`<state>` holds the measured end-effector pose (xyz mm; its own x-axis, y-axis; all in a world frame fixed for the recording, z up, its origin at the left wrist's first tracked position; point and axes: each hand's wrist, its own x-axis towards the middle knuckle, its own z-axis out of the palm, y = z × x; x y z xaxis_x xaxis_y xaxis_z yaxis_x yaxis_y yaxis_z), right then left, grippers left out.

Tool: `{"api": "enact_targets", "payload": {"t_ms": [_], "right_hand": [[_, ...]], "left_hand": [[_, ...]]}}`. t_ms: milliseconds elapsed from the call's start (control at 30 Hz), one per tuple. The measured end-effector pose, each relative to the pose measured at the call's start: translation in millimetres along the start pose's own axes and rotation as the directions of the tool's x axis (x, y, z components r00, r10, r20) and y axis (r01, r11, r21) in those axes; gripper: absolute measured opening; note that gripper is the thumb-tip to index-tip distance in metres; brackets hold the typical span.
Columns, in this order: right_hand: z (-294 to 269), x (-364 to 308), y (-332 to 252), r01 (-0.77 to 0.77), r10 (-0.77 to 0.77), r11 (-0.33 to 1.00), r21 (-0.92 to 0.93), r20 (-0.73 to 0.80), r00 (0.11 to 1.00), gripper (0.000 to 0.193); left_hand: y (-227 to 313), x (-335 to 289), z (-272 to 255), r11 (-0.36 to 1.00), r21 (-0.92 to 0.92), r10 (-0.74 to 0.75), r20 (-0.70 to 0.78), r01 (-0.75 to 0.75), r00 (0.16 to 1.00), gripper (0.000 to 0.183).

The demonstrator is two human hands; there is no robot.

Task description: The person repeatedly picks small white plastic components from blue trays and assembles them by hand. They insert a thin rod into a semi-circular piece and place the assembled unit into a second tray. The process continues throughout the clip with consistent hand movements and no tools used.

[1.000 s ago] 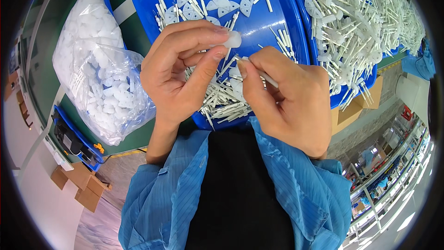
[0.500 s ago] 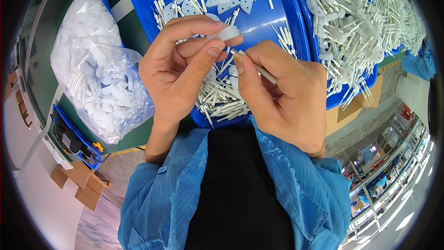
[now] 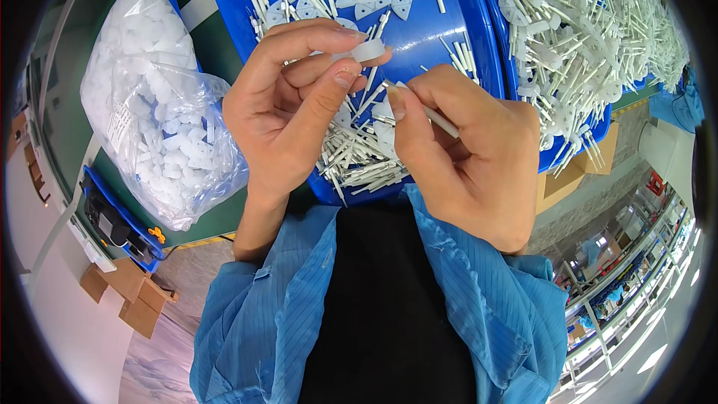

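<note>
Right hand [image 3: 471,157] shifted rightward, partly hiding blue tray [image 3: 419,37], plastic bag [image 3: 161,101] left

A black device [image 3: 111,218] is contained in a small blue tray [image 3: 147,260], beside an orange item [image 3: 156,235]. Brown cardboard [image 3: 142,314] is seen at lower left.

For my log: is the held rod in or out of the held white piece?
Out: a gap shows between the rod in the right hand and the white piece in the left hand.

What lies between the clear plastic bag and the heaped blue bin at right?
In the head view, a blue tray with white parts, the left hand and right hand above it.
</note>
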<state>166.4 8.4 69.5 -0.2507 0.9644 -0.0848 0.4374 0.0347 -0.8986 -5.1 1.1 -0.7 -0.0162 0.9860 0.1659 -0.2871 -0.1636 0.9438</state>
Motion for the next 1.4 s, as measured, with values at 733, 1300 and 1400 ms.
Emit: {"api": "enact_targets", "payload": {"t_ms": [733, 1300, 1400], "right_hand": [[15, -5, 19, 0.191, -0.205, 0.949, 0.252, 0.030, 0.978, 0.014], [21, -7, 42, 0.471, -0.472, 0.882, -0.024, -0.089, 0.877, 0.025], [18, -7, 42, 0.463, -0.466, 0.884, -0.063, -0.046, 0.883, 0.027]], "left_hand": [[3, 2, -3, 0.953, 0.033, 0.298, 0.076, -0.301, 0.952, 0.018], [12, 14, -13, 0.769, 0.343, 0.445, 0.318, -0.539, 0.837, 0.034], [25, 10, -10, 0.934, 0.274, 0.172, 0.222, -0.231, 0.960, 0.034]]}}
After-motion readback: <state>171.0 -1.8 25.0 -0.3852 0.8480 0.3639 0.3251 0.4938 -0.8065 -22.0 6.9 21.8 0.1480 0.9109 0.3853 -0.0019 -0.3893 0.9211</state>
